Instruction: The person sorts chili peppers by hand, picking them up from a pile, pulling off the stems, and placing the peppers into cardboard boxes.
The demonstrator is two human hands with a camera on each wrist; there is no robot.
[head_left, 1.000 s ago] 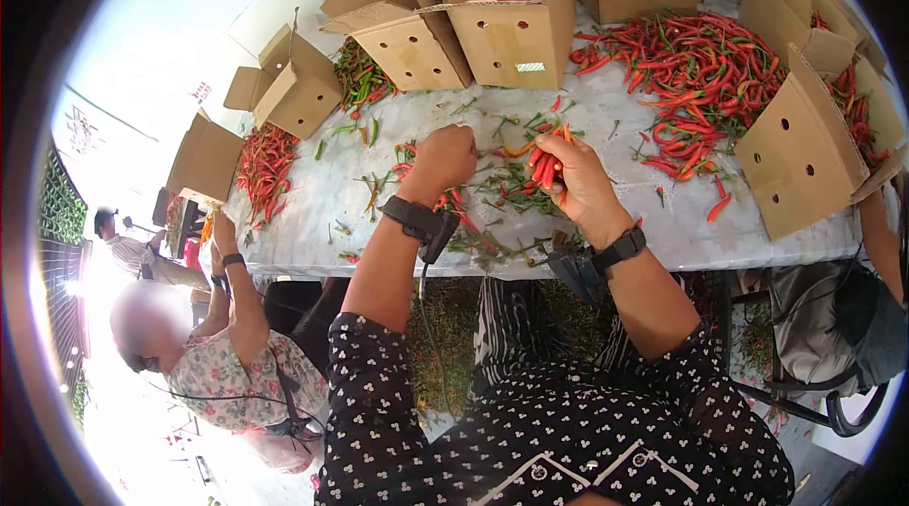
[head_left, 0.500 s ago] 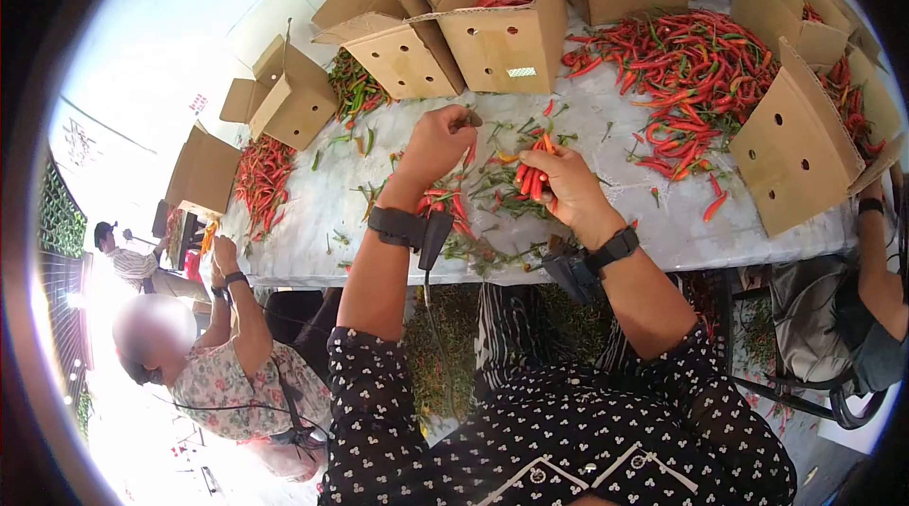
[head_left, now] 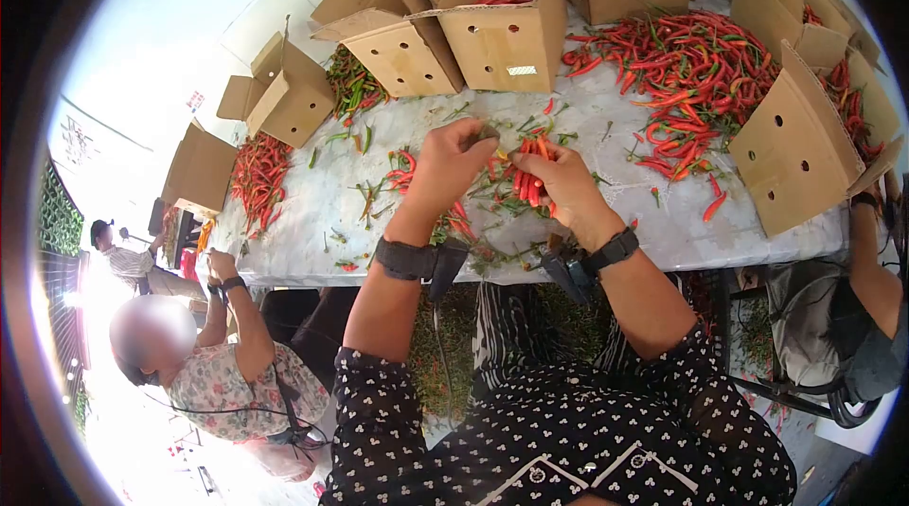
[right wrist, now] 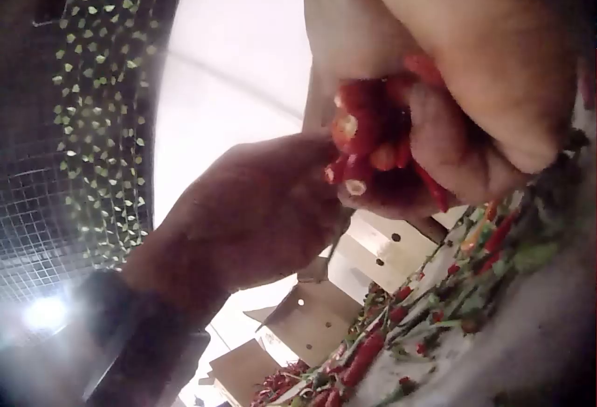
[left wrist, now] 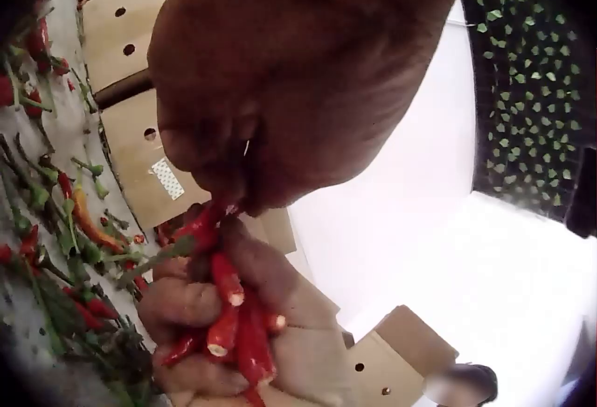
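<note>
My right hand (head_left: 573,186) holds a bunch of red chili peppers (head_left: 530,186) against its palm. In the left wrist view, pale stemless ends show on several of these peppers (left wrist: 224,332). Close beside it is my left hand (head_left: 454,160), its fingers curled in a pinch. At its fingertips, a red chili pepper (left wrist: 202,231) with a green stem (left wrist: 154,259) lies against the right hand's thumb and fingers. The right wrist view shows the left hand (right wrist: 270,211) just beyond the peppers' ends. Part of the pinched pepper is hidden behind the fingers.
Loose green stems (head_left: 492,194) and peppers litter the white tabletop (head_left: 312,250). A large heap of red chilies (head_left: 701,71) lies at the back right. Open cardboard boxes (head_left: 502,47) line the far side; another box (head_left: 805,142) stands at right. A person (head_left: 218,373) sits at left.
My left hand has moved right, bringing its fingertips close to the right hand. My right hand shifted slightly left early on and keeps hold of the chili bunch.
</note>
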